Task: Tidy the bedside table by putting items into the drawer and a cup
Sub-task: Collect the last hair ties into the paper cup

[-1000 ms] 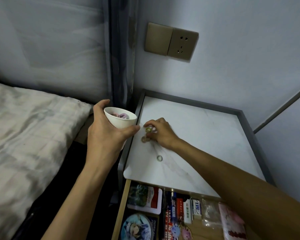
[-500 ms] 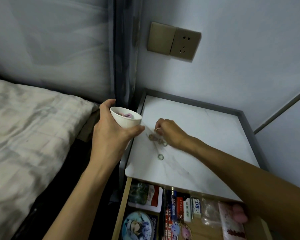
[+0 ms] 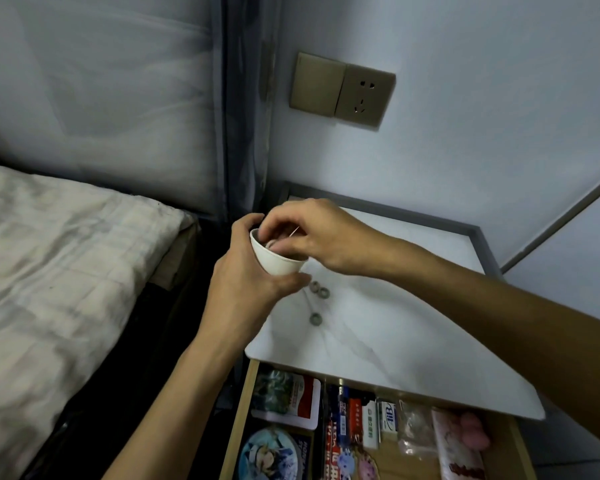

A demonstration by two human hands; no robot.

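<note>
Tidying partly done: left hand grips white cup; right hand curls into it, its hold hidden. Three small rings remain just below both hands; filled drawer stands open.

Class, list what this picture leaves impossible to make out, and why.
Head view: what the small white cup contains, covered by the right hand.
Head view: whether that hand holds anything; the cup rim hides its fingertips.
Head view: the open wooden drawer, its front cut off by the bottom edge.
</note>
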